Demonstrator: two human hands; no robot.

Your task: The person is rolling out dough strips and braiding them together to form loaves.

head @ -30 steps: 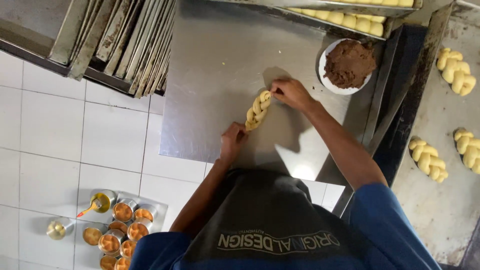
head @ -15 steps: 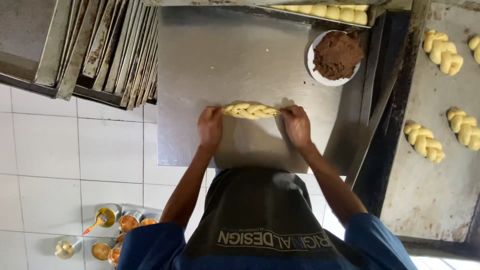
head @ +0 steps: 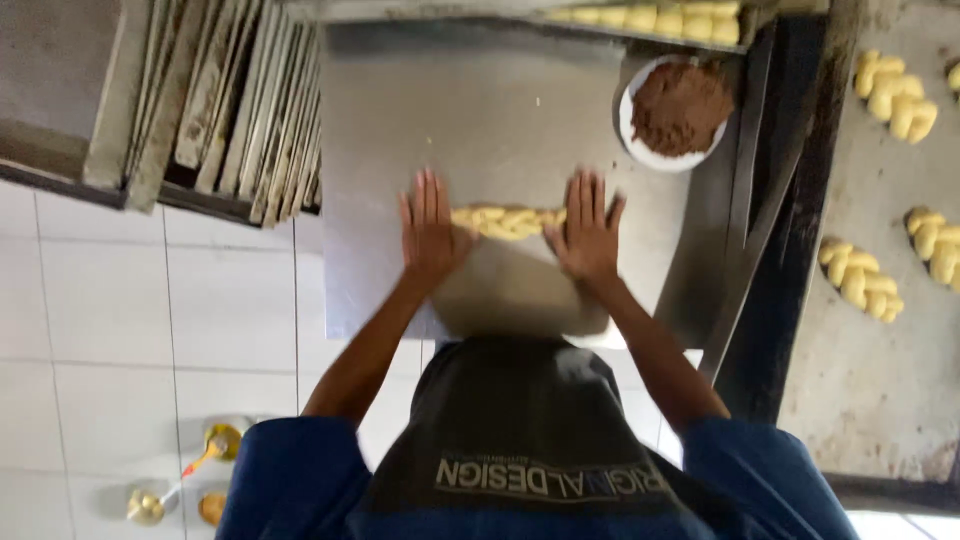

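A yellow braided dough piece [head: 507, 221] lies crosswise on the steel work surface [head: 480, 110]. My left hand [head: 430, 228] rests flat on its left end, fingers spread. My right hand [head: 588, 226] lies flat on its right end, fingers spread too. Both palms press down on the dough tips; only the middle of the braid shows between them.
A white bowl of brown filling [head: 678, 108] sits at the back right. Braided pieces [head: 858, 277] lie on a baking tray [head: 880, 370] to the right, more on a tray [head: 640, 18] at the back. Stacked trays [head: 230, 100] stand left. Small tins [head: 222, 440] sit on the tiled floor.
The braid was turned from slanting to crosswise, and both hands have gone from gripping its ends to lying flat over them with fingers spread.
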